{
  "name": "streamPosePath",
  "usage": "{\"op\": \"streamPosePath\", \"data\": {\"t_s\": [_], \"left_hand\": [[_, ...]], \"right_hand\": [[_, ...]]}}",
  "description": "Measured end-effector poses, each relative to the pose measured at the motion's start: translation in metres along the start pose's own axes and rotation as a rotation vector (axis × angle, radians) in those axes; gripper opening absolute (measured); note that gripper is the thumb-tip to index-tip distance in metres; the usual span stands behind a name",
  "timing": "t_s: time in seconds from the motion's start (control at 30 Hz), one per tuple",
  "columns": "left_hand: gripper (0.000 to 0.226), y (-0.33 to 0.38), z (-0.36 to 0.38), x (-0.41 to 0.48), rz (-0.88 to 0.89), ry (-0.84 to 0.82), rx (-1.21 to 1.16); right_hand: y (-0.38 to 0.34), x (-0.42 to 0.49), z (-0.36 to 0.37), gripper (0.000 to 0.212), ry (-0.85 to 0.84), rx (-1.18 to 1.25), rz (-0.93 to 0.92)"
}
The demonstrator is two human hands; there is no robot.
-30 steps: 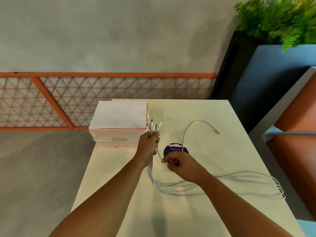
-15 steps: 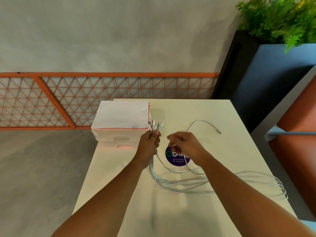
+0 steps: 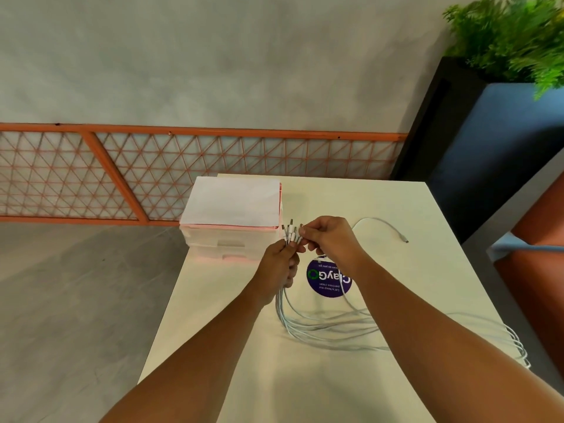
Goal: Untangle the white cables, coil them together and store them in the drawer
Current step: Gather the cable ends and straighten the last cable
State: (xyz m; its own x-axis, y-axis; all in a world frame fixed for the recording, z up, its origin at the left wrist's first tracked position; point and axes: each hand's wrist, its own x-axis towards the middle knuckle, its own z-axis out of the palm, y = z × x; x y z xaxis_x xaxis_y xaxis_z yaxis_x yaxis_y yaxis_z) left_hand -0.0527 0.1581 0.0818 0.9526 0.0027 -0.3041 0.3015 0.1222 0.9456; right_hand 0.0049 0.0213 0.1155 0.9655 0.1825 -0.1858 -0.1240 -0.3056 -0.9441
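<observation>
A round purple sticker [image 3: 326,280] lies on the pale table [image 3: 305,389], its writing upside down from where the person stands. The big white letters seem to read "ClayGo", with a green ring for the last letter, and the small print says "Let's keep our pantries clean as you go"; the right wrist covers one edge. The left hand [image 3: 279,265] is curled round the bundle of white cables [image 3: 320,329] just below their plugs [image 3: 291,232], which fan upward out of the fist in front of the small plastic drawer unit [image 3: 232,236], its drawers pushed in and a white sheet on top. The right hand [image 3: 331,239] pinches one of the cables at its plug with fingertips and thumb. The rest of the cables hangs from the left fist and trails in long loops across the table to its right edge. One loose end [image 3: 380,222] arcs off alone on the right. Half a second ago the right hand hovered lower, over the sticker and apart from the plugs. Now it has come up to them, so more of the sticker shows, while the left hand keeps its hold.
</observation>
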Motion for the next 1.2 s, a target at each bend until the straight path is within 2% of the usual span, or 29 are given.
{"op": "streamPosePath", "data": {"t_s": [0.1, 0.17, 0.23, 0.33, 0.4, 0.5, 0.57, 0.73, 0.87, 0.97, 1.07, 1.13, 1.2], "left_hand": [[0.032, 0.0, 0.004, -0.003, 0.065, -0.046, 0.064], [0.035, 0.001, 0.008, -0.006, 0.096, -0.083, 0.105], [0.037, 0.001, 0.009, -0.008, 0.105, -0.096, 0.144], [0.038, -0.001, 0.008, -0.008, 0.118, -0.078, 0.233], [0.039, -0.002, 0.007, -0.006, 0.151, -0.032, 0.287], [0.037, -0.003, 0.002, -0.004, 0.124, 0.102, 0.107], [0.035, -0.001, -0.004, -0.002, 0.115, 0.208, -0.057], [0.035, 0.003, -0.022, 0.006, 0.051, 0.401, -0.433], [0.037, -0.003, -0.034, 0.007, -0.016, 0.467, -0.601], [0.038, -0.004, -0.036, 0.002, -0.074, 0.433, -0.71], [0.038, -0.001, -0.031, -0.002, -0.133, 0.316, -0.767], [0.037, 0.001, -0.026, -0.004, -0.162, 0.232, -0.772], [0.037, 0.003, -0.023, -0.006, -0.168, 0.184, -0.788]], "right_hand": [[-0.001, 0.0, 0.005, 0.029, -0.077, 0.011, 0.0], [-0.003, -0.001, 0.008, 0.026, -0.125, -0.037, -0.038], [-0.003, 0.0, 0.008, 0.02, -0.12, -0.142, -0.074], [-0.003, 0.001, 0.01, 0.035, -0.084, -0.288, -0.058], [-0.002, 0.0, 0.014, 0.042, -0.052, -0.29, -0.035], [-0.001, -0.009, 0.019, 0.047, -0.023, 0.012, 0.056], [0.007, -0.017, 0.024, 0.052, -0.103, 0.115, 0.135], [0.041, -0.043, 0.044, 0.059, -0.441, 0.075, 0.333], [0.049, -0.048, 0.046, 0.04, -0.556, -0.002, 0.274], [0.054, -0.046, 0.042, 0.024, -0.6, 0.067, 0.275], [0.059, -0.046, 0.037, 0.018, -0.684, 0.196, 0.403], [0.062, -0.046, 0.033, 0.021, -0.781, 0.22, 0.462], [0.065, -0.047, 0.031, 0.034, -0.881, 0.243, 0.527]]}}
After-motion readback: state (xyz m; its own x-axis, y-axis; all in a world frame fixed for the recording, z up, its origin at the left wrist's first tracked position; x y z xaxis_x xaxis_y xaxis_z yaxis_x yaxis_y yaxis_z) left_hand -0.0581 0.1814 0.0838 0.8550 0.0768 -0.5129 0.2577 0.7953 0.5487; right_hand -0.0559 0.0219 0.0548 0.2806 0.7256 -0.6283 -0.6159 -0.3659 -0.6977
